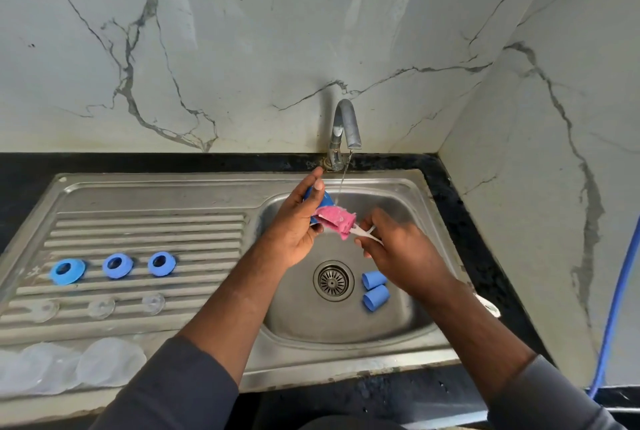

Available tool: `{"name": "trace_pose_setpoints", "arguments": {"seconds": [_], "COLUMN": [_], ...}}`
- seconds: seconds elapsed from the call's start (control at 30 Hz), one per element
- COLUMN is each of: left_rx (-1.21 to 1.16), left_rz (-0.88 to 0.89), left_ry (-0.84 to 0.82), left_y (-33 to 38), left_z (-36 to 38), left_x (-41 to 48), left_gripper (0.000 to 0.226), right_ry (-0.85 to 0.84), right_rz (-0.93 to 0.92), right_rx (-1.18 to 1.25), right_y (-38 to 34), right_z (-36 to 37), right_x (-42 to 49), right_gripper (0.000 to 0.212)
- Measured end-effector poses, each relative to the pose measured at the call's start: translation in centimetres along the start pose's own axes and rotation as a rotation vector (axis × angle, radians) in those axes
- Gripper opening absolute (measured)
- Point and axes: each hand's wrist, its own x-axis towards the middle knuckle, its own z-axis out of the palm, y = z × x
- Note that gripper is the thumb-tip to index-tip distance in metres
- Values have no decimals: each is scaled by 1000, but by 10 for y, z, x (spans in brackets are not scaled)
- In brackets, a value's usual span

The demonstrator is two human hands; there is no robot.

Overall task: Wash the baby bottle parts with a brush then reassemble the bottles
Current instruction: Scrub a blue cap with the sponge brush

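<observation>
Ctr of frame, over the sink basin (294, 322): the left hand (294, 225) grips a blue cap (320, 199). Its fingers are curled round the cap w/ the index tip reaching up toward the tap base, thumb low by the cap's open end. The right hand (405, 249), just right of ctr, pinches the white handle (363, 232) of a pink sponge brush (336, 220) btwn thumb & curled fingers; how the far-side fingers sit can't be told. The sponge end sits at the cap's mouth — how far inside, can't tell.

The tap (343, 128), top ctr of the sink, runs a thin stream (344, 175) that falls just right of the held cap.

Lower in the basin, right of the drain (333, 280), two more blue caps (374, 280) lie on their sides, touching each other, close under the right wrist.

Left of frame, on the ribbed drainboard (149, 232): 3 blue screw rings (117, 266) in a row, apart from each other. Below them is a row of 3 clear teats (101, 307). Lower left corner: clear bottle bodies (110, 362) at the drainboard's front edge — blurry, count unclear.

Black counter (27, 180) frames the sink, w/ a marble-look wall (242, 48) behind. A blue hose (616, 308) runs down the right edge. Grey sleeves (180, 388) show at the bottom.
</observation>
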Motion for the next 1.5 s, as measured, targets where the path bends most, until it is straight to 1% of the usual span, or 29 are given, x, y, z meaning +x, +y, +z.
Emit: {"name": "trace_pose_setpoints", "arguments": {"seconds": [0.07, 0.17, 0.23, 0.33, 0.4, 0.47, 0.5, 0.53, 0.57, 0.6, 0.63, 0.67, 0.73, 0.8, 0.83, 0.9, 0.93, 1.0, 1.03, 1.07, 1.1, 1.17, 1.2, 1.27, 1.33, 1.37, 1.47, 1.5], "left_rx": [-127, -270, -340, -363, -363, -313, -251, -142, -2, 138, 212, 205, 59, -59, -107, -194, -208, -181, -156, -139, -143, -162, -132, -25, -12, -65, -293, -350], "left_rz": [13, 21, -36, -90, -67, -64, -86, -138, -203, -260, -299, -308, -243, -180, -162, -144, -126, -79, -59, -40, -21, -26, -39, -67, -71, -58, -3, 12], "left_ry": [-31, -42, -41, -43, -23, 25, 45, 62, 73, 67, 45, 20, -4, -34, -58, -88, -97, -103, -102, -92, -79, -48, -32, -22, -45, -66, -138, -161], "left_y": [1, 3, 3, 6, 7, 6, 5, 5, 4, 4, 4, 4, 3, 1, -1, -8, -8, -8, -8, -10, -13, -16, -16, -17, -17, -18, -20, -20], "left_z": [-6, -8, -7, 0, 6, 9, 9, 9, 6, 2, -1, -4, -7, -9, -10, -8, -4, 6, 12, 18, 23, 26, 27, 30, 30, 30, 25, 25], "left_x": [1, -1, -4, -6, -6, -4, -3, -2, -1, 0, 1, 1, 3, 5, 6, 9, 9, 8, 8, 9, 12, 15, 16, 15, 15, 17, 20, 21], "left_gripper": [51, 49, 40, 25, 30, 31, 31, 33, 40, 50, 56, 55, 43, 27, 22, 34, 35, 23, 20, 20, 24, 35, 37, 39, 42, 44, 55, 54], "right_ry": [19, 14, -9, -50, -76, -73, -64, -51, -40, -28, -18, -15, 17, 35, 27, -18, -41, -61, -57, -53, -51, -48, -44, -45, -82, -105, -161, -171], "right_rz": [9, 69, 85, 90, 91, 99, 105, 105, 95, 82, 71, 65, 51, 63, 92, 160, 185, 203, 216, 242, 269, 284, 264, 218, 196, 184, 173, 194], "right_rx": [-32, 56, 141, 219, 235, 239, 243, 241, 237, 232, 229, 220, 156, 98, 110, 161, 175, 171, 177, 204, 249, 294, 285, 299, 381, 434, 528, 555], "right_y": [-2, 0, 2, -1, -4, -7, -8, -8, -6, -4, -1, 2, 8, 13, 15, 21, 23, 23, 24, 23, 23, 23, 25, 31, 37, 41, 50, 51], "right_z": [-1, 2, 4, 5, 5, 5, 5, 4, 4, 4, 4, 4, 5, 6, 6, 4, 2, 1, 0, -2, -5, -10, -11, -15, -17, -18, -18, -18], "right_x": [-1, 1, 5, 8, 9, 9, 9, 8, 7, 6, 6, 5, 5, 7, 8, 10, 10, 9, 9, 9, 8, 8, 8, 8, 8, 7, 9, 11], "right_gripper": [13, 21, 25, 25, 24, 15, 16, 22, 25, 23, 17, 11, 9, 13, 18, 27, 32, 34, 29, 20, 17, 32, 35, 26, 12, 9, 17, 19]}}
